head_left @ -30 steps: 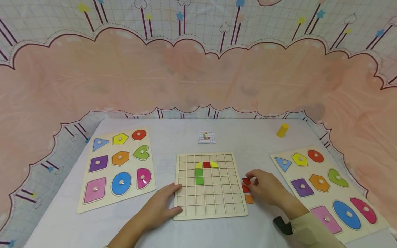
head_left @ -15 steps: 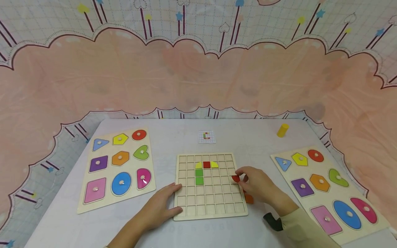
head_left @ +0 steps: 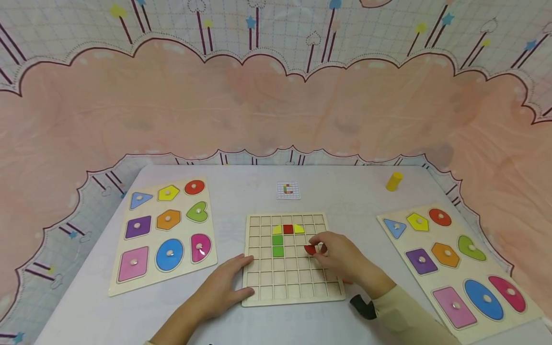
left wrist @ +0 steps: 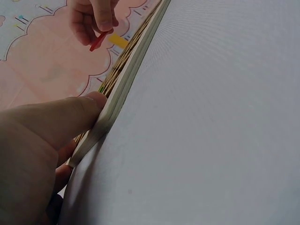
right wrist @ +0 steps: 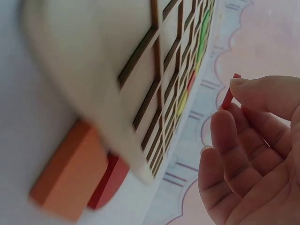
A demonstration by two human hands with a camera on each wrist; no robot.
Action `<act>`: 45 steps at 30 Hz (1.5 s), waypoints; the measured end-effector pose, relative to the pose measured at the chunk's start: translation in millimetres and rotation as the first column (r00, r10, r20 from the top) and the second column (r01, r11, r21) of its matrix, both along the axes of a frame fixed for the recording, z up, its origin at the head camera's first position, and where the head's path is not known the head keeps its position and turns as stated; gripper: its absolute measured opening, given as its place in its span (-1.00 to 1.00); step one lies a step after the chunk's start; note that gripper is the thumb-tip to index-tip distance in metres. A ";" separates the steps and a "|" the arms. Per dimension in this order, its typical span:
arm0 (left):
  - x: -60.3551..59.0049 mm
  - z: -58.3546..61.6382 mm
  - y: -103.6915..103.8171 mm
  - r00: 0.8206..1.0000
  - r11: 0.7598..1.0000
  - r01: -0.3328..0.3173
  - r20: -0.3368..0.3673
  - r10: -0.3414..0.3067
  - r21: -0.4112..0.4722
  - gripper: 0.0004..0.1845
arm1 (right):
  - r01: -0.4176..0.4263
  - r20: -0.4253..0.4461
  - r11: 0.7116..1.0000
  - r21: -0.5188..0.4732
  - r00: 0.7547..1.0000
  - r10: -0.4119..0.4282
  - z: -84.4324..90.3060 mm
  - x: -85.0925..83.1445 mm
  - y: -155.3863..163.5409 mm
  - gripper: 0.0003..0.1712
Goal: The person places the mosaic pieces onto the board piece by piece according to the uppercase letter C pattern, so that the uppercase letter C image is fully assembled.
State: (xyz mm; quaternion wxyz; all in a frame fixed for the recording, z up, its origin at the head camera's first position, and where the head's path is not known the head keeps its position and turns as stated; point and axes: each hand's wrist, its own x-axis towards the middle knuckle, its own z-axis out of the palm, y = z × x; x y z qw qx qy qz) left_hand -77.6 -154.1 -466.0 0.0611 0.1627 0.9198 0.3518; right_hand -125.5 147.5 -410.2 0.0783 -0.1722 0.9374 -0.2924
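Note:
A wooden grid board [head_left: 295,290] lies in front of me, its upper cells holding a red square [head_left: 288,229] between two yellow rounded pieces [head_left: 299,229], with green squares [head_left: 278,245] below the left one. My right hand [head_left: 345,258] pinches a red rounded piece [head_left: 309,249] between thumb and fingertips, above the board's right half; in the right wrist view this piece [right wrist: 230,91] is seen edge-on. At the board's left edge rests my left hand [head_left: 220,290], thumb and fingers spread and touching the rim.
Beside the board's right edge lie an orange block [right wrist: 70,173] and another red piece [right wrist: 110,180]. A small pattern card [head_left: 288,190] lies behind the board. Knobbed shape puzzles flank it, left [head_left: 151,247] and right [head_left: 409,242]. A yellow cylinder [head_left: 394,181] stands at the back right.
My right hand has picked up a red rounded piece from beside the board and carried it left over the grid. My left hand has stayed in place.

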 end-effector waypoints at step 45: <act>-0.6 -0.9 -0.4 1.000 1.000 -0.005 0.015 0.005 0.004 -0.27 | -0.146 0.008 0.989 0.040 0.989 0.146 -23.6 2.8 -60.9 -0.80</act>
